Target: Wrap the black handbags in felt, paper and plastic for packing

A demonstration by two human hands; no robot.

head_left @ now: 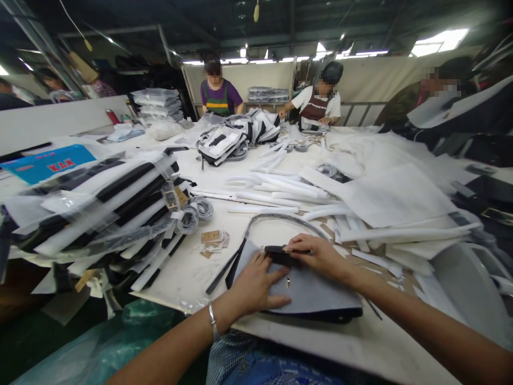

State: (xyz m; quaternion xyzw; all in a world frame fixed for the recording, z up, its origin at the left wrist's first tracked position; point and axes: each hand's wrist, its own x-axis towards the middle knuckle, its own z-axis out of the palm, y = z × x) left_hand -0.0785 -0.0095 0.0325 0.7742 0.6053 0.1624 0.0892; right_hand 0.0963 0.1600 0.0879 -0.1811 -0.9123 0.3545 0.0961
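A grey flat bag (pixel 312 294) with a dark edge lies on the white table (pixel 192 267) right in front of me. My left hand (pixel 256 286) rests flat on its grey flap, fingers spread. My right hand (pixel 316 255) has its fingers pinched on a small black strap piece (pixel 278 251) at the bag's top edge. A grey curved strap (pixel 276 218) arcs just beyond the bag. A metal bangle (pixel 213 322) sits on my left wrist.
Stacked black-and-white bags in clear wrap (pixel 104 214) fill the left. White paper rolls (pixel 280 187) and white sheets (pixel 396 198) cover the middle and right. Small brown tags (pixel 212 240) lie near the bag. Two people (pixel 218 91) (pixel 318 99) work at the far end; a third person (pixel 441 91) is at the right.
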